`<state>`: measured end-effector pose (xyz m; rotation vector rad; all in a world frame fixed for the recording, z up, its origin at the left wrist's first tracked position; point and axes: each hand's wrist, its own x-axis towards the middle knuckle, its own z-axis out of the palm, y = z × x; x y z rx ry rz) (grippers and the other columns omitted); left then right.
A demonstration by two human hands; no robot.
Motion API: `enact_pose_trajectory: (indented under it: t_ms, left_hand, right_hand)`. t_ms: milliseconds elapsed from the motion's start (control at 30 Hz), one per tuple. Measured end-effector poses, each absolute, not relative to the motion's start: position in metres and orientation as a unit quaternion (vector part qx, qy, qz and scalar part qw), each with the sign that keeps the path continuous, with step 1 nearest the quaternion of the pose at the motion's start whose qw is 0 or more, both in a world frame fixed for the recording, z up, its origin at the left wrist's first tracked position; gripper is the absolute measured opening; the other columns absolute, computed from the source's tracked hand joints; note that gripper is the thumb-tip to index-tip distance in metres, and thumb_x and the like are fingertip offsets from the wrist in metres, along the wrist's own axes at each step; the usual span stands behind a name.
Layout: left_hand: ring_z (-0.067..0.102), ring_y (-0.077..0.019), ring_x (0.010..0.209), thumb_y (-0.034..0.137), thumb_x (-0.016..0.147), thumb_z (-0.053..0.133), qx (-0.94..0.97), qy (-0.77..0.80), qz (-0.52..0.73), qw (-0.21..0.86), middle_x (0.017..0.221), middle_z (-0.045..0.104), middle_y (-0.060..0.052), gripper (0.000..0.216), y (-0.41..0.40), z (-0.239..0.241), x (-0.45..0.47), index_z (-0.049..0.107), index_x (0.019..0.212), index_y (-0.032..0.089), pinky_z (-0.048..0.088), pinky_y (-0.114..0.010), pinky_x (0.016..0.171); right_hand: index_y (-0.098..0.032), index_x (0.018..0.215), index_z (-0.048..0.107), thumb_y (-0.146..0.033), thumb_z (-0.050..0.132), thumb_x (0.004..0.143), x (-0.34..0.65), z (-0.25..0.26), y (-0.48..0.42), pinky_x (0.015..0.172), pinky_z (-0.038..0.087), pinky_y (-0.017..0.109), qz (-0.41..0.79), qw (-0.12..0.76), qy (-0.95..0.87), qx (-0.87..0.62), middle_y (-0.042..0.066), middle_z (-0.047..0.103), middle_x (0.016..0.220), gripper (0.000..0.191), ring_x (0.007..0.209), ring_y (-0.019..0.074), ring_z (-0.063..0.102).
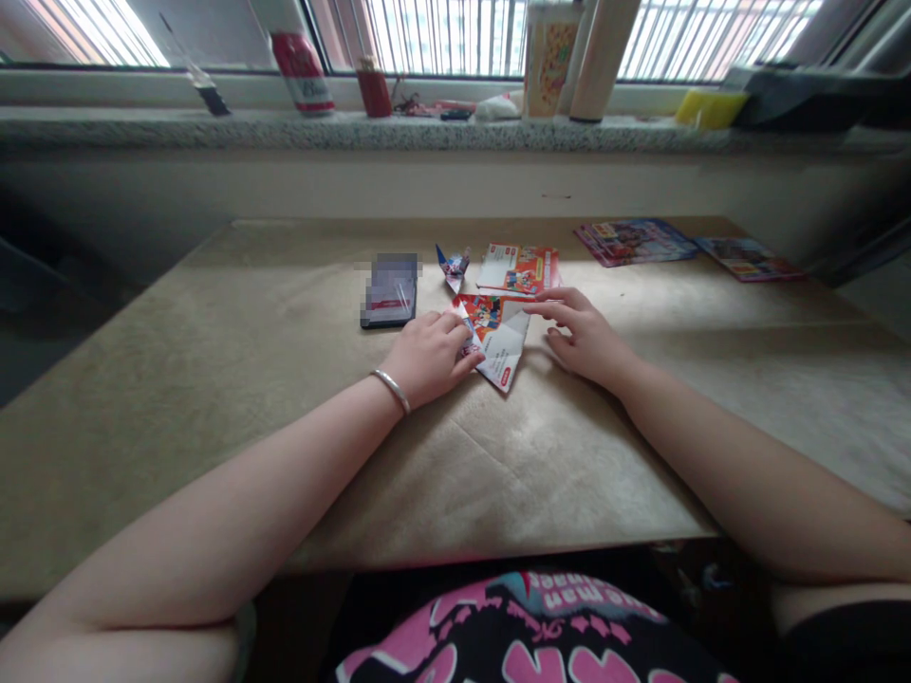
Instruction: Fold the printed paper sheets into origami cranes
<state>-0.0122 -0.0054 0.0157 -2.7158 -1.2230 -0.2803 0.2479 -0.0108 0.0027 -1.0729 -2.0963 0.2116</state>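
Note:
A folded sheet of printed paper (504, 341), white, red and orange with crease lines, lies on the table with one corner pointing toward me. My left hand (428, 356), a silver bangle on its wrist, rests over the paper's left side with curled fingers and the thumb on its lower edge. The fingers of my right hand (580, 332) are apart; the outstretched index finger reaches the paper's upper right corner. Just beyond the sheet sit a small folded paper crane (454, 268) and several flat printed sheets (523, 267).
Left of the crane lies a phone (391, 289), its screen partly pixelated. Colourful leaflets (637, 240) and another stack (747, 258) are at the table's far right. A red can (302, 74), a tall cup (551, 62) and a yellow object (710, 109) stand on the windowsill.

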Motion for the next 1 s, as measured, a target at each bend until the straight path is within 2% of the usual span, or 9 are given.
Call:
enact_pose_trajectory:
  t_ms: [67,133,333,500,633,733,833,900,1000]
  left_hand:
    - [0.053,-0.0269,0.114,0.048,0.098,0.039,-0.912,-0.394,-0.099,0.052,0.124,0.059,-0.012,0.046,-0.004,0.014,-0.014,0.063,0.120,0.016,0.041,-0.041,0.100]
    - [0.052,-0.0271,0.119,0.048,0.098,0.037,-0.918,-0.382,-0.097,0.036,0.129,0.058,-0.011,0.047,-0.002,0.013,-0.016,0.060,0.126,0.017,0.039,-0.042,0.104]
    - [0.044,-0.0265,0.132,0.053,0.095,0.041,-0.939,-0.335,-0.080,-0.002,0.141,0.051,-0.010,0.053,0.000,0.014,-0.018,0.054,0.131,0.017,0.029,-0.045,0.114]
    - [0.034,-0.0274,0.139,0.053,0.091,0.050,-0.942,-0.328,-0.075,-0.012,0.147,0.045,-0.009,0.054,-0.002,0.015,-0.020,0.052,0.134,0.020,0.023,-0.047,0.118]
    - [0.043,-0.0267,0.129,0.043,0.091,0.053,-0.933,-0.338,-0.118,0.026,0.140,0.049,-0.009,0.043,-0.002,0.013,-0.021,0.057,0.131,0.027,0.034,-0.044,0.110]
    - [0.053,-0.0233,0.108,0.031,0.094,0.049,-0.932,-0.328,-0.143,0.057,0.118,0.062,-0.007,0.029,0.000,0.013,-0.022,0.068,0.117,0.029,0.043,-0.041,0.098]
    - [0.055,-0.0216,0.097,0.030,0.096,0.045,-0.940,-0.307,-0.143,0.053,0.103,0.067,-0.006,0.029,0.001,0.014,-0.022,0.072,0.109,0.027,0.046,-0.038,0.090]
    - [0.056,-0.0220,0.100,0.034,0.096,0.047,-0.945,-0.293,-0.140,0.042,0.107,0.068,-0.007,0.030,0.001,0.014,-0.022,0.070,0.114,0.025,0.046,-0.039,0.093]
    - [0.053,-0.0225,0.113,0.035,0.096,0.048,-0.953,-0.272,-0.127,0.030,0.123,0.064,-0.007,0.036,0.001,0.012,-0.022,0.062,0.126,0.023,0.042,-0.040,0.101]
  right_hand:
    - [-0.029,0.122,0.062,-0.003,0.050,0.077,0.248,0.002,-0.010,0.106,0.045,0.047,0.071,0.369,-0.829,-0.414,0.008,0.049,0.134,0.054,0.126,0.0240,0.049]
    - [-0.030,0.121,0.062,-0.002,0.050,0.077,0.248,0.001,-0.009,0.108,0.044,0.049,0.062,0.363,-0.834,-0.412,0.007,0.049,0.135,0.053,0.126,0.0241,0.049]
    - [-0.027,0.098,0.071,-0.016,0.057,0.086,0.253,0.000,-0.006,0.100,0.049,0.047,0.010,0.337,-0.863,-0.376,0.006,0.066,0.117,0.021,0.116,0.0244,0.059]
    - [-0.025,0.089,0.071,-0.022,0.060,0.088,0.253,0.007,-0.007,0.100,0.049,0.043,-0.023,0.309,-0.892,-0.329,0.004,0.072,0.113,0.012,0.111,0.0219,0.063]
    - [-0.026,0.083,0.070,-0.021,0.062,0.082,0.251,0.013,-0.010,0.102,0.048,0.043,-0.004,0.294,-0.912,-0.287,0.000,0.075,0.105,0.009,0.113,0.0217,0.063]
    - [-0.026,0.080,0.068,-0.019,0.062,0.079,0.248,0.017,-0.016,0.103,0.046,0.043,0.023,0.271,-0.917,-0.290,-0.001,0.074,0.108,0.010,0.119,0.0221,0.060]
    - [-0.026,0.081,0.067,-0.018,0.060,0.079,0.243,0.020,-0.023,0.102,0.046,0.042,0.035,0.248,-0.920,-0.301,-0.001,0.074,0.109,0.010,0.117,0.0219,0.061]
    - [-0.025,0.083,0.067,-0.020,0.059,0.080,0.239,0.022,-0.028,0.097,0.049,0.040,0.042,0.230,-0.924,-0.302,0.001,0.074,0.109,0.010,0.113,0.0214,0.063]
    - [-0.024,0.085,0.067,-0.022,0.058,0.083,0.235,0.023,-0.031,0.090,0.051,0.036,0.060,0.205,-0.934,-0.287,0.003,0.073,0.108,0.010,0.106,0.0201,0.065]
